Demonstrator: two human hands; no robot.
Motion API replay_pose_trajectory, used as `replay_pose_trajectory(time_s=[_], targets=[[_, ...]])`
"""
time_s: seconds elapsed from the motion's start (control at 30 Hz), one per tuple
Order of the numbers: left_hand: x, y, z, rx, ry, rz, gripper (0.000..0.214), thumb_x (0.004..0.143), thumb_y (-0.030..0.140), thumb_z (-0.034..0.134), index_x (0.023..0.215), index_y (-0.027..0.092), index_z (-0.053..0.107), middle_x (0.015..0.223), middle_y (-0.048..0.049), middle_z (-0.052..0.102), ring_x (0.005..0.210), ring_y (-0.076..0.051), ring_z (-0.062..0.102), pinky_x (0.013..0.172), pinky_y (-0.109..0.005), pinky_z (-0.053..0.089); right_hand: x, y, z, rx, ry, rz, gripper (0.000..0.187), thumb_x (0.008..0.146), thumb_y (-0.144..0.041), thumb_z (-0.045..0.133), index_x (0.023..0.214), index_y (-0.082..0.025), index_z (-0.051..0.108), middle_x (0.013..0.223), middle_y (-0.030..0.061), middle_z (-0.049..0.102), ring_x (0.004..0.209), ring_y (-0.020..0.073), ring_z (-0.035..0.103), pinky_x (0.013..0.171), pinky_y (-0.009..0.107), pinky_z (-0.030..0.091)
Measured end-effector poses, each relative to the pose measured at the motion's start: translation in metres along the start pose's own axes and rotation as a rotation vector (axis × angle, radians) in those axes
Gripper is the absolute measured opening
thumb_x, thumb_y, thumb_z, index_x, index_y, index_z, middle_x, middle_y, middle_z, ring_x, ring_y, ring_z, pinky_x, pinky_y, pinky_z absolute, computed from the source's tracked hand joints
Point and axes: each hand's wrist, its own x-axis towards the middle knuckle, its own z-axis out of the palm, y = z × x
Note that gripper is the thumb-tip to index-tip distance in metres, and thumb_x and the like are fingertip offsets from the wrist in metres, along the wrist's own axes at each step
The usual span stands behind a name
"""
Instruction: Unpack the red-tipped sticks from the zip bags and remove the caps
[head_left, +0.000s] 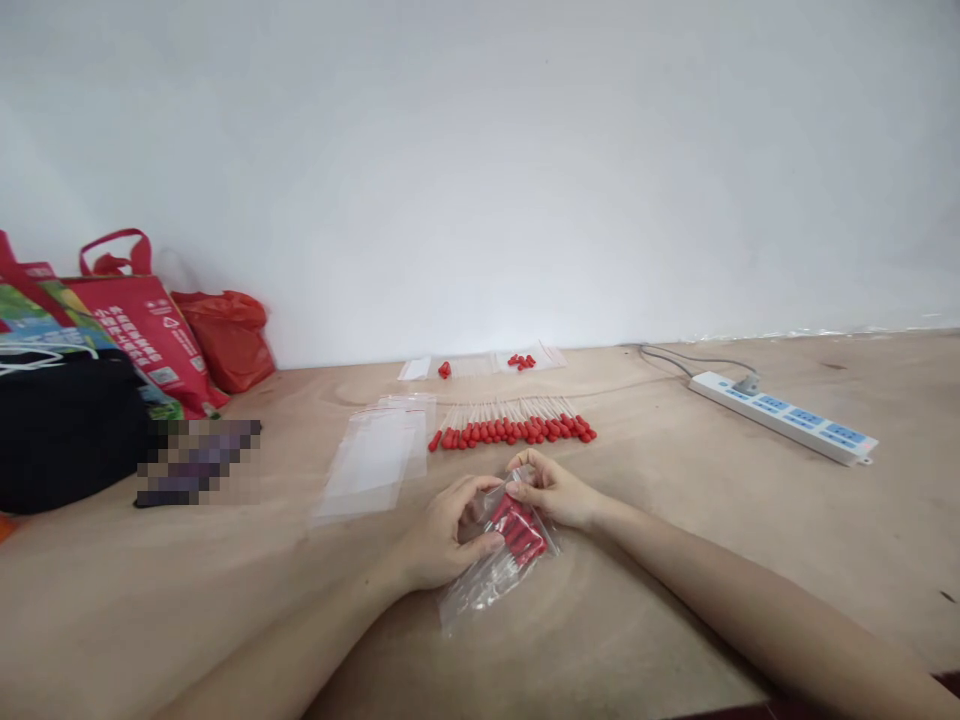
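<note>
Between my hands, tilted just above the table, is a clear plastic zip bag with several red-tipped sticks inside. My left hand grips the bag's left side, thumb across its front. At the bag's top edge, my right hand pinches the plastic between thumb and fingers. Beyond them lies a row of loose red-tipped sticks, red ends toward me. A stack of flat clear zip bags rests left of that row.
By the wall lie two filled bags with red tips showing. A white power strip with a plugged-in grey cable sits at the right. Red carrier bags, a black bag and a blurred dark object occupy the left.
</note>
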Motion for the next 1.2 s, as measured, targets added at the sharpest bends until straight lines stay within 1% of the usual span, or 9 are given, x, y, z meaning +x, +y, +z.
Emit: replay_pose_trajectory(time_s=[0.1, 0.17, 0.33, 0.47, 0.53, 0.63, 0.8, 0.97, 1.2], targets=[[0.001, -0.003, -0.001, 0.057, 0.022, -0.014, 0.044, 0.072, 0.028, 0.057, 0.113, 0.021, 0.044, 0.096, -0.0026, 0.057, 0.07, -0.014, 0.054, 0.061, -0.027, 0.045, -0.005, -0.007, -0.014, -0.023, -0.048, 0.148, 0.071, 0.045, -0.035, 0.08, 0.099, -0.019, 0.037, 0.063, -0.0065, 0.059, 0.048, 0.0081, 0.054, 0.046, 0.02, 0.041], [0.0, -0.006, -0.003, 0.097, 0.05, -0.031, 0.043, 0.072, 0.027, 0.057, 0.113, 0.021, 0.044, 0.095, -0.0028, 0.058, 0.073, -0.015, 0.054, 0.062, -0.027, 0.044, -0.008, -0.01, -0.021, -0.03, -0.063, 0.201, 0.074, 0.043, -0.028, 0.081, 0.101, -0.019, 0.037, 0.064, -0.0048, 0.061, 0.051, 0.0104, 0.058, 0.049, 0.022, 0.044], [-0.005, -0.006, -0.007, 0.143, 0.041, -0.077, 0.035, 0.073, 0.026, 0.057, 0.106, 0.02, 0.047, 0.093, -0.0017, 0.058, 0.08, -0.017, 0.056, 0.067, -0.029, 0.046, -0.011, -0.009, -0.022, -0.042, -0.012, 0.176, 0.072, 0.044, -0.026, 0.08, 0.101, -0.017, 0.037, 0.058, -0.0046, 0.062, 0.047, 0.0114, 0.057, 0.048, 0.024, 0.046], [0.003, -0.005, -0.009, 0.231, 0.152, 0.069, 0.029, 0.078, 0.023, 0.053, 0.106, 0.019, 0.05, 0.105, -0.0058, 0.053, 0.097, -0.019, 0.051, 0.083, -0.035, 0.043, -0.011, -0.008, -0.013, -0.044, 0.013, 0.133, 0.074, 0.041, -0.024, 0.08, 0.101, -0.015, 0.036, 0.055, -0.0034, 0.063, 0.045, 0.0103, 0.055, 0.047, 0.022, 0.043], [0.011, -0.006, -0.009, 0.265, 0.134, 0.188, 0.026, 0.08, 0.019, 0.05, 0.106, 0.019, 0.053, 0.107, -0.0066, 0.052, 0.1, -0.019, 0.05, 0.086, -0.035, 0.042, -0.01, -0.008, -0.01, -0.04, 0.023, 0.139, 0.075, 0.039, -0.024, 0.08, 0.099, -0.015, 0.036, 0.053, -0.0032, 0.063, 0.044, 0.0101, 0.054, 0.047, 0.022, 0.043], [0.025, -0.009, -0.008, 0.332, 0.087, 0.356, 0.023, 0.082, 0.016, 0.047, 0.102, 0.019, 0.058, 0.104, -0.007, 0.055, 0.098, -0.018, 0.051, 0.085, -0.034, 0.043, -0.009, -0.007, -0.008, -0.037, 0.017, 0.137, 0.074, 0.037, -0.024, 0.081, 0.096, -0.015, 0.037, 0.052, -0.0035, 0.063, 0.042, 0.01, 0.054, 0.047, 0.022, 0.042], [0.04, -0.016, -0.005, 0.406, 0.073, 0.555, 0.014, 0.082, 0.02, 0.051, 0.081, 0.019, 0.064, 0.089, -0.0041, 0.062, 0.081, -0.015, 0.055, 0.074, -0.03, 0.045, -0.01, -0.007, -0.011, -0.049, -0.002, 0.133, 0.073, 0.037, -0.024, 0.081, 0.094, -0.016, 0.037, 0.052, -0.0046, 0.062, 0.043, 0.0106, 0.055, 0.047, 0.022, 0.041], [0.042, -0.021, -0.004, 0.358, 0.189, 0.669, 0.016, 0.084, 0.02, 0.049, 0.078, 0.018, 0.064, 0.082, -0.0033, 0.065, 0.074, -0.013, 0.058, 0.069, -0.026, 0.045, -0.009, -0.007, -0.013, -0.05, -0.012, 0.144, 0.073, 0.037, -0.027, 0.082, 0.094, -0.016, 0.037, 0.052, -0.005, 0.062, 0.044, 0.0111, 0.055, 0.047, 0.022, 0.041], [0.042, -0.02, -0.002, 0.299, 0.176, 0.654, 0.016, 0.083, 0.021, 0.051, 0.073, 0.018, 0.063, 0.079, -0.0029, 0.066, 0.071, -0.012, 0.058, 0.067, -0.024, 0.045, -0.009, -0.006, -0.013, -0.036, -0.009, 0.149, 0.075, 0.036, -0.028, 0.083, 0.093, -0.017, 0.036, 0.051, -0.0051, 0.061, 0.043, 0.0102, 0.054, 0.046, 0.021, 0.04]])
